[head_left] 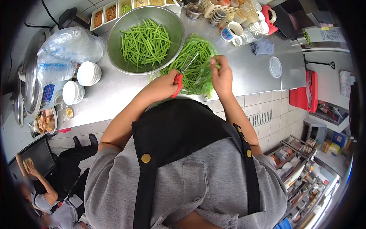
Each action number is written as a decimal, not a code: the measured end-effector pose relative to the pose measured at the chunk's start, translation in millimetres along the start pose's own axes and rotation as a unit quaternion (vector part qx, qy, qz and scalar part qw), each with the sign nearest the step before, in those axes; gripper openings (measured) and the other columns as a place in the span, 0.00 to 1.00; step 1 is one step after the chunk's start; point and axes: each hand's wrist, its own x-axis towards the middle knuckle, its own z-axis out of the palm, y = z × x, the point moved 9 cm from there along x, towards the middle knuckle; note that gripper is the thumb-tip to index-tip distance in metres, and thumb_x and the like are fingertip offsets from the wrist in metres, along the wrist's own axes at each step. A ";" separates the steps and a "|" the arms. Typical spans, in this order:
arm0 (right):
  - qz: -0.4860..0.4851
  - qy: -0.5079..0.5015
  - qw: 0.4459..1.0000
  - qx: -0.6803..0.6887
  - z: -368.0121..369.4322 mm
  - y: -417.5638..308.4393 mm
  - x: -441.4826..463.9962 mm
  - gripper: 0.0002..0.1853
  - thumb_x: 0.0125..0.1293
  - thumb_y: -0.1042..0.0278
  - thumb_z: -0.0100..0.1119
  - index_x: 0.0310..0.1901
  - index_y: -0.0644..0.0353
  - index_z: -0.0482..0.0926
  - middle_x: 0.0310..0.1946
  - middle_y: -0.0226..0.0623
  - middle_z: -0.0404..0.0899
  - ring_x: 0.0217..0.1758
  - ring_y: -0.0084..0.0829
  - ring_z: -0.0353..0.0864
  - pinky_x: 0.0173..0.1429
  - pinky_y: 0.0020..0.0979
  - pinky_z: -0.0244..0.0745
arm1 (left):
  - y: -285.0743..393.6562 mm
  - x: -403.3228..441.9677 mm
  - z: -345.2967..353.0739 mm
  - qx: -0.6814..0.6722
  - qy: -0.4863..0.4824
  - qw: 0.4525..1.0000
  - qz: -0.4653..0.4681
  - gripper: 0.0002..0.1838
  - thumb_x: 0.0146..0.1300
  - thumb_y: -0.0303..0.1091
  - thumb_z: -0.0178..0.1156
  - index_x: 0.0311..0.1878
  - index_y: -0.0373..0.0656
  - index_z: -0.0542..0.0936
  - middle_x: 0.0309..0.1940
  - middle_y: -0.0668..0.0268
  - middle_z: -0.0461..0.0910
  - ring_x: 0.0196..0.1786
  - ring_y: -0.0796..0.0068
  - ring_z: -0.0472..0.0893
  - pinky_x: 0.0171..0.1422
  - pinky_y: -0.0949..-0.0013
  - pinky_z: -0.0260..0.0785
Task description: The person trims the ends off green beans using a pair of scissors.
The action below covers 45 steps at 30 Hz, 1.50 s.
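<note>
My left hand [169, 84] is closed round the red handles of a pair of scissors [177, 84], whose metal blades point up and right over green beans. Those green beans [194, 51] lie loose on a clear plastic bag [202, 78] at the counter's front edge. Over the bag's right side, my right hand [222, 74] is closed, with green bean showing between the fingertips; how many it pinches I cannot tell. Just left and behind stands a large steel bowl [114, 49] with many green beans [146, 42] in it.
Stacked white tubs [89, 73] and plastic-wrapped goods [72, 44] stand on the left. Ingredient trays [110, 13] line the back. Cups [231, 32], bottles and a blue cloth [262, 46] are at back right, near a clear lid [275, 67]. A co-worker [61, 198] is at lower left.
</note>
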 end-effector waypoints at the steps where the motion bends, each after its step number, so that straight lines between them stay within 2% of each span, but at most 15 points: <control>1: 0.000 0.000 1.000 0.000 -1.5 2.7 2.0 0.07 0.75 0.68 0.59 0.50 0.58 0.78 0.36 0.40 0.84 0.30 0.36 0.81 0.38 0.33 0.75 | -0.8 -1.0 1.6 0.000 0.000 1.000 0.000 0.26 0.68 0.48 0.65 0.55 0.37 0.71 0.33 0.50 0.81 0.36 0.56 0.83 0.43 0.58 0.72; 3: 0.079 0.061 0.938 0.333 -9.0 22.6 3.5 0.06 0.80 0.66 0.53 0.49 0.58 0.72 0.36 0.39 0.82 0.24 0.20 0.68 0.27 0.24 0.64 | 10.2 -5.5 0.7 -0.009 0.012 0.999 0.041 0.30 0.67 0.50 0.65 0.59 0.37 0.68 0.35 0.48 0.82 0.38 0.52 0.83 0.45 0.58 0.72; 4: 0.117 0.074 0.913 0.384 -8.5 25.7 1.0 0.07 0.82 0.63 0.50 0.49 0.58 0.70 0.37 0.38 0.83 0.23 0.17 0.63 0.25 0.19 0.57 | 16.5 -8.2 -1.2 -0.009 0.012 0.999 0.042 0.30 0.67 0.50 0.65 0.59 0.37 0.68 0.35 0.48 0.82 0.38 0.52 0.83 0.45 0.58 0.72; 7: 0.242 0.077 0.843 0.473 6.3 41.0 -14.2 0.08 0.82 0.62 0.50 0.49 0.57 0.70 0.39 0.39 0.83 0.25 0.18 0.65 0.25 0.20 0.59 | 30.6 -9.0 1.5 0.038 -0.014 0.999 0.020 0.29 0.68 0.49 0.64 0.59 0.36 0.68 0.35 0.49 0.82 0.38 0.51 0.83 0.45 0.57 0.73; 16: 0.390 0.020 0.744 0.542 46.9 50.4 -50.1 0.10 0.83 0.59 0.48 0.51 0.56 0.69 0.40 0.36 0.82 0.27 0.20 0.65 0.26 0.22 0.60 | 37.7 18.8 1.3 0.031 0.053 0.996 0.058 0.23 0.72 0.47 0.61 0.54 0.37 0.70 0.33 0.51 0.82 0.36 0.50 0.83 0.43 0.54 0.73; 20: 0.412 0.009 0.732 0.542 58.3 63.2 -55.2 0.11 0.83 0.58 0.47 0.51 0.57 0.69 0.40 0.37 0.83 0.28 0.21 0.66 0.27 0.23 0.62 | 31.1 22.5 3.0 0.027 0.047 0.996 0.070 0.17 0.73 0.39 0.61 0.52 0.36 0.70 0.33 0.56 0.82 0.39 0.62 0.85 0.40 0.61 0.76; 24: 0.356 0.054 0.785 0.504 44.4 54.9 -36.9 0.12 0.84 0.58 0.44 0.52 0.59 0.68 0.43 0.40 0.83 0.37 0.25 0.77 0.32 0.25 0.71 | -1.6 20.4 10.9 -0.123 -0.026 0.992 0.030 0.14 0.74 0.34 0.59 0.54 0.36 0.71 0.40 0.62 0.81 0.46 0.72 0.86 0.40 0.69 0.78; 27: 0.268 0.068 0.824 0.494 34.5 54.0 -15.8 0.11 0.84 0.61 0.43 0.54 0.60 0.66 0.46 0.44 0.82 0.41 0.31 0.83 0.37 0.29 0.78 | -17.3 9.7 -3.8 -0.203 0.008 0.979 0.015 0.15 0.74 0.33 0.59 0.56 0.36 0.71 0.44 0.62 0.81 0.50 0.69 0.86 0.41 0.69 0.79; 29: 0.179 -0.038 0.906 0.381 36.0 27.7 1.1 0.10 0.83 0.64 0.43 0.55 0.60 0.66 0.47 0.47 0.82 0.36 0.31 0.83 0.36 0.31 0.78 | -20.4 1.6 -13.0 -0.204 0.017 0.979 0.016 0.16 0.74 0.34 0.59 0.56 0.35 0.70 0.43 0.59 0.82 0.49 0.69 0.86 0.40 0.70 0.78; 31: 0.137 -0.064 0.933 0.327 39.5 17.5 13.1 0.09 0.80 0.65 0.50 0.52 0.61 0.72 0.45 0.46 0.83 0.31 0.37 0.84 0.35 0.33 0.78 | -26.5 -2.4 -20.0 -0.181 0.030 0.983 -0.003 0.16 0.74 0.34 0.59 0.56 0.34 0.70 0.44 0.56 0.84 0.46 0.72 0.85 0.40 0.71 0.76; 32: 0.094 -0.132 0.978 0.132 47.7 7.8 16.5 0.10 0.77 0.64 0.54 0.49 0.61 0.76 0.44 0.45 0.83 0.32 0.41 0.84 0.37 0.36 0.78 | -26.6 -3.5 -22.2 -0.181 0.031 0.983 -0.003 0.16 0.74 0.34 0.59 0.56 0.34 0.70 0.44 0.56 0.84 0.46 0.72 0.85 0.40 0.71 0.76; 33: 0.046 -0.195 0.977 -0.068 57.4 -4.3 16.9 0.10 0.74 0.63 0.59 0.46 0.61 0.79 0.43 0.45 0.83 0.33 0.45 0.85 0.38 0.39 0.79 | -27.7 -5.0 -23.7 -0.180 0.032 0.983 -0.007 0.16 0.74 0.34 0.59 0.56 0.34 0.70 0.44 0.55 0.84 0.45 0.73 0.84 0.40 0.71 0.76; 34: -0.073 -0.151 0.982 -0.092 66.4 -15.2 17.4 0.10 0.66 0.64 0.66 0.44 0.59 0.83 0.42 0.46 0.82 0.38 0.49 0.86 0.44 0.44 0.81 | -28.2 -6.0 -25.4 -0.178 0.034 0.983 -0.012 0.16 0.74 0.34 0.59 0.56 0.34 0.71 0.44 0.54 0.85 0.44 0.74 0.83 0.40 0.71 0.75; 38: -0.109 -0.244 0.923 -0.276 107.0 2.8 2.6 0.09 0.62 0.66 0.67 0.42 0.58 0.83 0.43 0.44 0.83 0.44 0.48 0.87 0.49 0.47 0.82 | -23.7 -10.8 -28.1 -0.228 0.055 0.972 0.000 0.16 0.74 0.34 0.59 0.56 0.34 0.71 0.43 0.55 0.85 0.43 0.74 0.83 0.40 0.72 0.75; 45: -0.108 -0.223 0.925 -0.287 69.0 -5.8 8.9 0.07 0.62 0.66 0.67 0.38 0.56 0.83 0.43 0.39 0.83 0.44 0.48 0.86 0.46 0.47 0.82 | -34.5 -14.2 -25.4 -0.172 0.047 0.984 -0.024 0.18 0.73 0.37 0.60 0.56 0.33 0.71 0.43 0.54 0.85 0.43 0.73 0.83 0.40 0.70 0.75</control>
